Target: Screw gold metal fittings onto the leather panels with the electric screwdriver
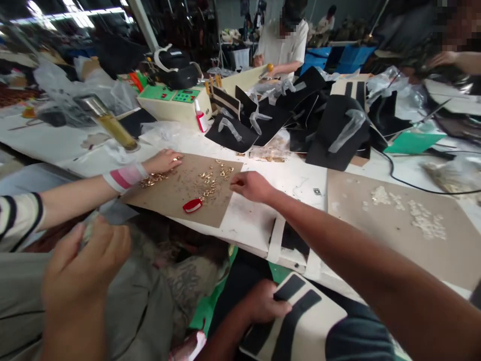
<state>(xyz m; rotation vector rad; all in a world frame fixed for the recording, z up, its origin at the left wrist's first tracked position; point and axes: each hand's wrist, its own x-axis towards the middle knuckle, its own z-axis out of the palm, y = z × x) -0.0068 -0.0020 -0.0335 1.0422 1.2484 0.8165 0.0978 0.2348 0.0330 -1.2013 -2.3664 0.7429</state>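
Note:
In my lap, my left hand (266,303) grips a flat cream panel with black stripes (300,321), thumb on top. My right hand (251,185) reaches across over the white table, its fingertips pinched at the right edge of a brown board (210,218). Whatever lies between those fingertips is too small to make out. On that board are scattered small gold metal pieces (208,186) and a red oval tag or case (193,205).
To the left sits a co-worker, one hand (163,161) on the board, the other fist (88,265) nearer. Behind stand a bottle (110,125), a green-topped machine (169,100) and black panels (338,130). A second board (368,225) at right bears small pale pieces (424,218).

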